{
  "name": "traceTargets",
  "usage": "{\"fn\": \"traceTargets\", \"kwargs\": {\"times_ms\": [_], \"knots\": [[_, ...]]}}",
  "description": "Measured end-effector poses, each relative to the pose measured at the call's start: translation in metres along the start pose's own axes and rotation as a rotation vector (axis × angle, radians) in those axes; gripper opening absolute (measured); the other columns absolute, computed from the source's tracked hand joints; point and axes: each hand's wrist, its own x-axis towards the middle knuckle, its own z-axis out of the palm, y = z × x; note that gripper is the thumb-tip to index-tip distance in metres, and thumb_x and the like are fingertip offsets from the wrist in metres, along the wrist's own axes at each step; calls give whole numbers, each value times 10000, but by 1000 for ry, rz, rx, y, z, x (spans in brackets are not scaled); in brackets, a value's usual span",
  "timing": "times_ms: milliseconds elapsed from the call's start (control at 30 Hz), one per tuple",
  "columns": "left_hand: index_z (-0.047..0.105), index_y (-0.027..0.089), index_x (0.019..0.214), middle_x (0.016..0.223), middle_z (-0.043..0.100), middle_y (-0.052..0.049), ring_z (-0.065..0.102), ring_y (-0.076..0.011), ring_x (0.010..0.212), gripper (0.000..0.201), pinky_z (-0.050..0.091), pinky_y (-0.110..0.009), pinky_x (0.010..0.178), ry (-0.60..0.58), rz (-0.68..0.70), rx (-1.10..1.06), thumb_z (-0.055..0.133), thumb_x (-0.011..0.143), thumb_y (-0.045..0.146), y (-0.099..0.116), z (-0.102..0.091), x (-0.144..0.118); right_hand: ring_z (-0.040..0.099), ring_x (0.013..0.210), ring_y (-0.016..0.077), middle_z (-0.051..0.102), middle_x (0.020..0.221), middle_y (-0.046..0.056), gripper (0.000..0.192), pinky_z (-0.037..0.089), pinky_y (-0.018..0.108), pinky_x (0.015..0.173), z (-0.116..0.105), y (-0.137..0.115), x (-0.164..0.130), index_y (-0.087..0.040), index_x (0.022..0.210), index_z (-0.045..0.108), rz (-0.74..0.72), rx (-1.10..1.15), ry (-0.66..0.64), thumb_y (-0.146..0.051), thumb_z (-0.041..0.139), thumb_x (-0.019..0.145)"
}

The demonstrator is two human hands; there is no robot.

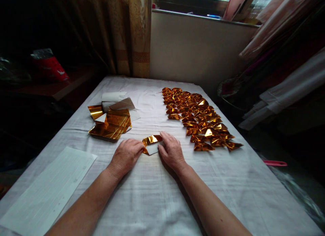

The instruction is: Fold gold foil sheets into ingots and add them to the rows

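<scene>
Nearest the camera, both forearms reach forward over a tabletop [162, 202] covered with a white cloth. The left hand [126, 157] and right hand [172, 151] lie palm-down on either side of one gold foil paper [151, 143], which sits flat between them with its white underside showing at the near edge. Neither hand closes a grip on it; the fingertips press its edges against the cloth, apparently to hold a crease flat. Near the left forearm lies a lined white sheet [48, 188]. Further back on the left, a loose stack of unfolded gold foil sheets [111, 125] rests within easy reach. On the right, finished folded gold pieces [198, 117] lie in rows running toward the wall [195, 46] under the window, kept apart from the unfolded stack.
</scene>
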Motion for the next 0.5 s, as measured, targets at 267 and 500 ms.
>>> {"fn": "traceTargets", "kwargs": {"times_ms": [267, 500], "knots": [[621, 295, 1241, 1043, 682, -37, 602, -211, 979, 365, 451, -343, 830, -25, 21, 124, 563, 920, 131, 0, 5, 4, 552, 1218, 275, 666, 1283, 38, 288, 415, 476, 1029, -5, -9, -1, -277, 1178, 686, -159, -14, -120, -259, 556, 921], [647, 354, 1221, 984, 609, -46, 552, -214, 930, 295, 439, -325, 807, -73, 76, 200, 543, 961, 263, 10, 7, 9, 586, 1203, 219, 668, 1278, 56, 415, 459, 442, 1043, -16, 22, 1, -251, 1186, 681, -229, 175, -178, -91, 540, 831]]}}
